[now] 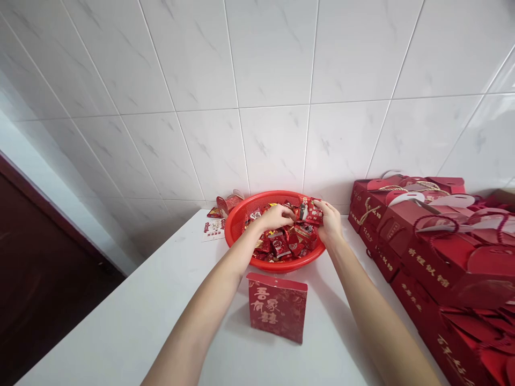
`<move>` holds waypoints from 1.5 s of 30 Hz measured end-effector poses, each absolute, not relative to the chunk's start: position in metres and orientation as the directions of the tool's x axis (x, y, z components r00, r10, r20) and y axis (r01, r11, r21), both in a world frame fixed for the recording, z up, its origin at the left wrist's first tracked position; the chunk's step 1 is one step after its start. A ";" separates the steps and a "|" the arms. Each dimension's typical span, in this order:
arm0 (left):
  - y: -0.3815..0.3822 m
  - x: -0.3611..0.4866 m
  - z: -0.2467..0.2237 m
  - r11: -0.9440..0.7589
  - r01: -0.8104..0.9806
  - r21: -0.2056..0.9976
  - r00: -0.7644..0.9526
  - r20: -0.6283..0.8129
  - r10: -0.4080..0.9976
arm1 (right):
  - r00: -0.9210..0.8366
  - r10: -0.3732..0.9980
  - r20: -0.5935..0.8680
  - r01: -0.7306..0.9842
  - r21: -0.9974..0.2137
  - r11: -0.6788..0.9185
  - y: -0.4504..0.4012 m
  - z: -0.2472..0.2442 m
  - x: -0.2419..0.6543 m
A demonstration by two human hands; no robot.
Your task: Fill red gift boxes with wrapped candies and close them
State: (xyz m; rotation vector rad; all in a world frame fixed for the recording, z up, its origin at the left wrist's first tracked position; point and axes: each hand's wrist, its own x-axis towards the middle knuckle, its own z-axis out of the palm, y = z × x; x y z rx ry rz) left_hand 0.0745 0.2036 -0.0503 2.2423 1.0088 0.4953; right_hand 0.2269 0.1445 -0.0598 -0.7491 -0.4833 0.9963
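A red plastic basket [237, 249] full of small wrapped candies [280, 244] stands against the tiled wall. My right hand [330, 222] is at the basket's right rim, its fingers closed on a red printed snack packet [309, 210]. My left hand [277, 216] hangs over the candies with its fingers curled near the packet's left end; what they hold, if anything, is hidden. In front of the basket, between my forearms, a red gift box [277, 311] with light Chinese characters stands upright on the white table [161, 316].
Stacked red gift boxes [430, 252] with rope handles line the table's right side. Left of the basket lie a printed white card [213, 229] and a small red paper item [229, 202]. The table's left edge drops toward a dark area [48, 279].
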 end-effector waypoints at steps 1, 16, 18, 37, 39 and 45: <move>0.203 0.074 -0.051 -0.518 0.556 0.650 0.649 0.050 0.759 | 0.471 0.882 0.031 -0.569 -0.753 0.330 0.144 -0.060 0.227; 0.198 0.076 -0.055 -0.562 0.667 0.490 0.711 -0.194 0.675 | 0.462 0.886 0.034 -0.583 -0.742 0.332 0.142 -0.060 0.226; 0.197 0.076 -0.055 -0.559 0.676 0.480 0.708 -0.215 0.672 | 0.462 0.886 0.030 -0.584 -0.742 0.330 0.142 -0.060 0.226; 0.203 0.074 -0.052 -0.598 0.491 0.634 0.738 0.062 0.672 | 0.463 0.886 0.024 -0.574 -0.754 0.321 0.143 -0.059 0.226; 0.204 0.074 -0.052 -0.612 0.462 0.642 0.740 0.102 0.665 | 0.463 0.886 0.028 -0.575 -0.751 0.324 0.144 -0.060 0.226; 0.201 0.076 -0.049 -0.599 0.401 0.694 0.707 0.182 0.684 | 0.462 0.887 0.021 -0.576 -0.753 0.318 0.144 -0.060 0.227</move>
